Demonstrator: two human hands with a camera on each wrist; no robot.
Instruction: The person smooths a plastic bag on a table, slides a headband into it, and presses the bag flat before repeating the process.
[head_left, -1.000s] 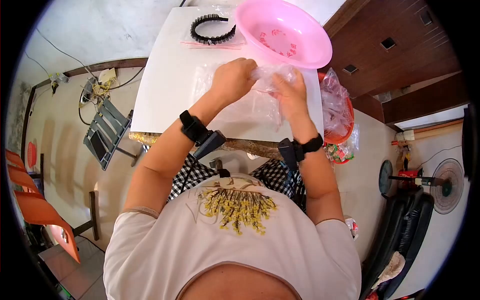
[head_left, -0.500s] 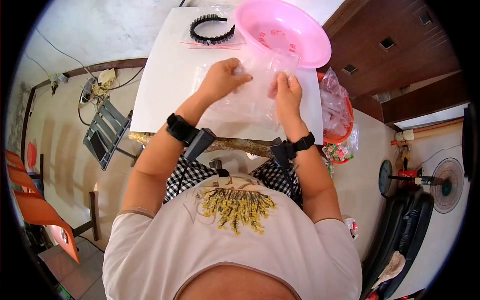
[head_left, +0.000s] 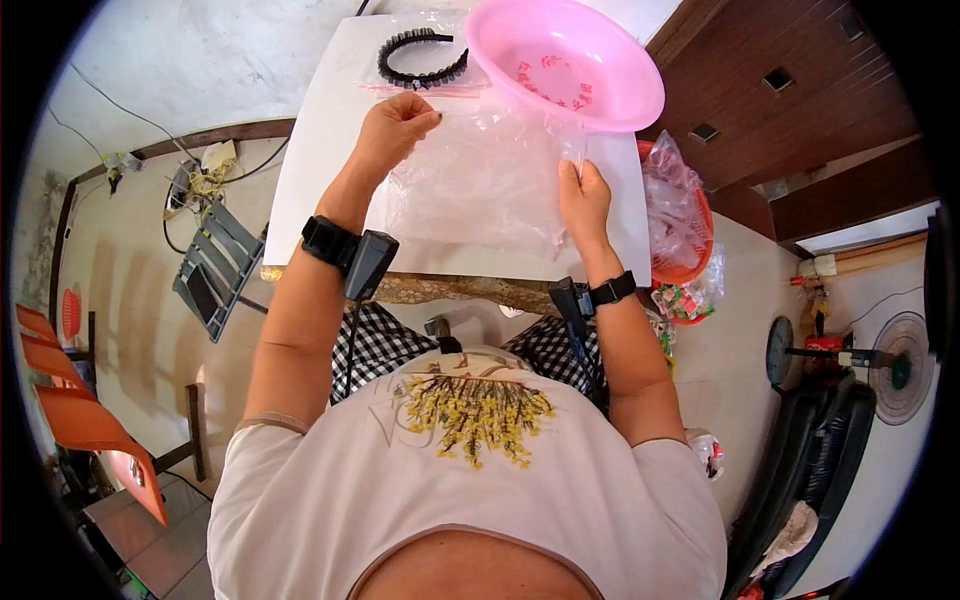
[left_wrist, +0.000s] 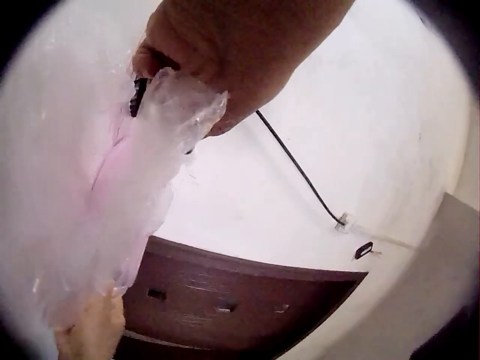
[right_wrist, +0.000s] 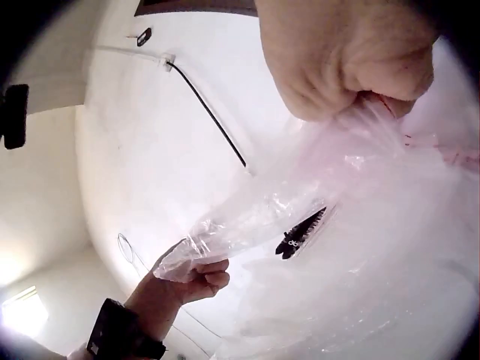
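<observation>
A clear plastic bag (head_left: 480, 180) is stretched out flat between both hands above the white table. My left hand (head_left: 392, 132) pinches its upper left corner between thumb and fingers. On the other side, my right hand (head_left: 586, 200) grips the bag's right edge with the thumb on top. From the right wrist, the film (right_wrist: 345, 172) looks slack and wrinkled, and a black beaded headband (right_wrist: 300, 232) shows beyond it. The left wrist view has bunched film (left_wrist: 180, 105) sticking out at the left hand's grip.
The headband (head_left: 416, 82) lies on clear packaging at the table's (head_left: 315, 190) far side. Beside it stands a pink basin (head_left: 640, 100), close beyond the bag. A red basket (head_left: 705, 225) of plastic bags is right of the table, a folding chair (head_left: 215, 270) to the left.
The hands have moved apart, the left going outward and up to the bag's left corner. The bag, bunched up earlier, is now spread wide between them.
</observation>
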